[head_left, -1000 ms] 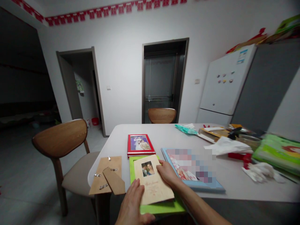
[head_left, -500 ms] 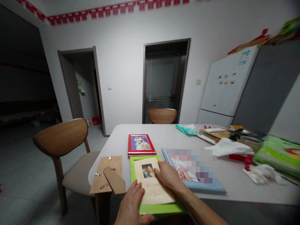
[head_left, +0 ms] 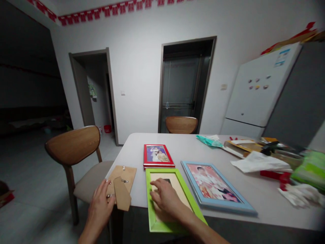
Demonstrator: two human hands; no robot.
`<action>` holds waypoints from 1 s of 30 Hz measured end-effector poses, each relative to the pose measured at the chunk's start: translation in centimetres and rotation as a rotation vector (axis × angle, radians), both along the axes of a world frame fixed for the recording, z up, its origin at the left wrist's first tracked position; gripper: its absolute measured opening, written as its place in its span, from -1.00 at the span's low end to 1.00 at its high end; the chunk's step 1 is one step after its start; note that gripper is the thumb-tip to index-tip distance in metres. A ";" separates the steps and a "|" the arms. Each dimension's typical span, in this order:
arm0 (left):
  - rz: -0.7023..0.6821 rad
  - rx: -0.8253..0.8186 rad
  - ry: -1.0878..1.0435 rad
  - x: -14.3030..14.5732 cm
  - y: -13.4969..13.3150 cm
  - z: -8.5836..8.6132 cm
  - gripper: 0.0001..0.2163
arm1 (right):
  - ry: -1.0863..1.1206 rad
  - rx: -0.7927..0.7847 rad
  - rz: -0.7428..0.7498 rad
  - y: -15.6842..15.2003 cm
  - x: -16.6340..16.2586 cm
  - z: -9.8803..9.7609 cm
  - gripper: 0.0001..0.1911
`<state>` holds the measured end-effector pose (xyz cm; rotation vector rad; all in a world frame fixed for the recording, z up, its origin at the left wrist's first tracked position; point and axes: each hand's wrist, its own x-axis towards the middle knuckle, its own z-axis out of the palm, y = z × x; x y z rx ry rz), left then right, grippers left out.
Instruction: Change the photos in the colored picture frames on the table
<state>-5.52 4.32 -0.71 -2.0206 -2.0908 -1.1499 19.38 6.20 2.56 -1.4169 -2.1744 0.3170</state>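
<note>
A green picture frame (head_left: 154,222) lies at the table's near edge with a cream photo card (head_left: 177,181) set inside it. My right hand (head_left: 165,198) rests flat on that card, fingers spread. To the left, a brown cardboard frame backing (head_left: 125,176) with metal clips and a stand flap lies at the table's corner. My left hand (head_left: 100,205) touches the backing's near left edge, fingers apart. A red frame (head_left: 157,156) with a photo lies behind the green one, and a blue frame (head_left: 218,188) lies to its right.
The white table (head_left: 182,144) carries papers, a teal packet (head_left: 207,140), tissues (head_left: 301,196) and green items (head_left: 308,167) at the right. A wooden chair (head_left: 73,149) stands at the left, another (head_left: 181,124) at the far end. A fridge (head_left: 256,93) stands at back right.
The photo card now sits inside the green frame. My left hand left the card and moved left to the cardboard backing. My right hand slid onto the card's middle.
</note>
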 end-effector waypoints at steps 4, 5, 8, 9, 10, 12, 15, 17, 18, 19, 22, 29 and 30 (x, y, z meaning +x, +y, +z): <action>0.076 -0.209 -0.065 -1.6 0.6 -1.8 -0.47 | -0.031 -0.003 0.052 -0.5 -2.9 -0.4 -0.66; 0.073 -0.218 -0.105 -1.6 0.4 -2.0 -0.46 | -0.048 0.021 0.049 -0.5 -3.6 -0.4 -0.66; 0.054 -0.212 -0.305 -1.3 -0.6 -2.1 -0.48 | -0.105 0.087 0.031 -0.5 -5.2 -0.4 -0.62; 0.036 -0.217 -0.408 -1.2 -0.9 -1.9 -0.49 | -0.117 0.094 0.036 -0.6 -5.6 -0.4 -0.61; 0.014 -0.223 -0.523 -1.0 -1.2 -1.5 -0.51 | -0.122 0.093 0.048 -0.7 -5.9 -0.4 -0.61; -0.026 -0.225 -0.748 -0.5 -1.6 -0.4 -0.52 | -0.109 0.081 0.089 -1.1 -6.2 -0.2 -0.62; -0.059 -0.171 -0.990 0.5 -2.3 1.9 -0.53 | -0.019 0.056 0.150 -1.8 -6.0 0.3 -0.62; -0.082 -0.126 -1.077 1.2 -2.9 3.6 -0.54 | 0.069 0.036 0.179 -2.2 -5.5 1.0 -0.56; -0.098 -0.113 -1.101 1.7 -3.2 4.2 -0.53 | 0.114 0.031 0.190 -2.4 -5.2 1.4 -0.52; -0.115 -0.106 -1.118 2.3 -3.5 4.7 -0.52 | 0.155 0.030 0.198 -2.5 -4.8 1.7 -0.50; -0.191 -0.122 -1.135 4.6 -4.2 5.0 -0.49 | 0.227 0.034 0.179 -2.9 -3.0 2.4 -0.52; -0.472 -0.255 -0.809 10.8 -4.0 2.3 -0.56 | 0.145 0.004 0.060 -3.8 4.5 1.2 -0.56; -0.467 -0.255 -0.689 11.3 -4.0 2.0 -0.57 | 0.123 0.004 0.040 -4.0 5.4 0.9 -0.59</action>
